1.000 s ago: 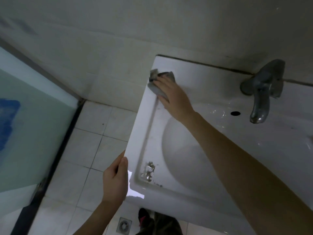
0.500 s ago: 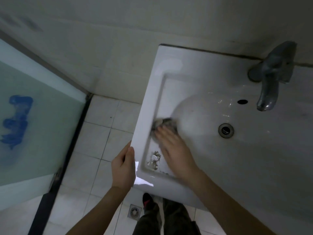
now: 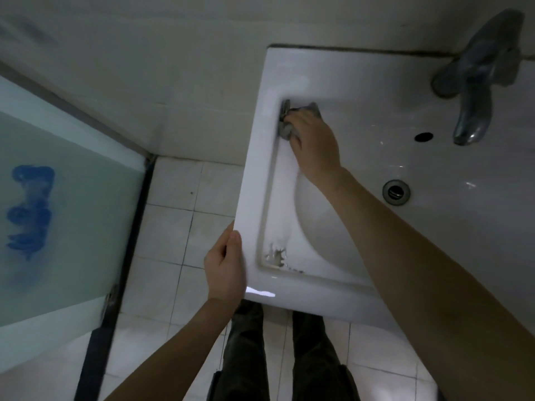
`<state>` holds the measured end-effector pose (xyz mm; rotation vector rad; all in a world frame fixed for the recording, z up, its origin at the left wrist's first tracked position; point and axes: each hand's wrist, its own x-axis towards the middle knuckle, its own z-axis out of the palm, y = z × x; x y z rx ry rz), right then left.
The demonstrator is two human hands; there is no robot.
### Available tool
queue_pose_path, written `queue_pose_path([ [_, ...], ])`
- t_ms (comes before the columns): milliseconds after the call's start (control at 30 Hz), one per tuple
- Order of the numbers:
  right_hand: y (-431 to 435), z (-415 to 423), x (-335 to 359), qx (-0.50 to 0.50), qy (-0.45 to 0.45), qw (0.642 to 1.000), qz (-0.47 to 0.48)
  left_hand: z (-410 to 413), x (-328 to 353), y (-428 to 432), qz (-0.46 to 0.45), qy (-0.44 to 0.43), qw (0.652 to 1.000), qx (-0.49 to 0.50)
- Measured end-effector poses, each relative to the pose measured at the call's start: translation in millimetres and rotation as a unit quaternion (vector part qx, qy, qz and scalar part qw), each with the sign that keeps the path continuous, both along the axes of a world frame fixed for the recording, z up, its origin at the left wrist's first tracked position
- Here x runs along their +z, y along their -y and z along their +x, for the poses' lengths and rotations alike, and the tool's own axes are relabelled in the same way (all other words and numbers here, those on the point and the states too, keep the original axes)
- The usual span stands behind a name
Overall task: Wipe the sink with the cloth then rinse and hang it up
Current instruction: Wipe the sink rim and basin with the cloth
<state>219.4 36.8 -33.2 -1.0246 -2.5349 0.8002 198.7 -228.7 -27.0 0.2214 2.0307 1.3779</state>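
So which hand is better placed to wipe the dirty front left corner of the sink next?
Right, probably. The right hand presses the cloth on the sink's back left ledge, so it could slide toward the grime. The left hand holds no cloth and grips the sink's outer edge.

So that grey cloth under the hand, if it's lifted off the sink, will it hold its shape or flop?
Probably flop: the grey cloth is bunched and creased under the right hand, moulding into the sink ledge corner. It looks thin, so likely light, though maybe heavier if wet; wetness isn't clear. It should slide easily on the glossy ceramic.
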Motion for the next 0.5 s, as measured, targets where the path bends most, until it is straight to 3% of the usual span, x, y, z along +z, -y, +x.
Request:
queue_pose_path([
  [133, 45, 20, 10, -0.021, -0.007, 0.999, -0.045, -1, -2, 0, -0.004, -0.007, 1.0, -0.01],
  [267, 142, 86, 29, 0.105, 0.016, 0.988, -0.114, -1, 0, 0, -0.007, 0.004, 1.0, 0.0],
  [367, 181, 107, 40, 0.184, 0.097, 0.975, -0.084, -2, 2, 0, -0.009, 0.015, 1.0, 0.001],
  [500, 165, 127, 51, 0.184, 0.187, 0.961, -0.092, -6, 3, 1, -0.016, -0.007, 0.999, -0.032],
])
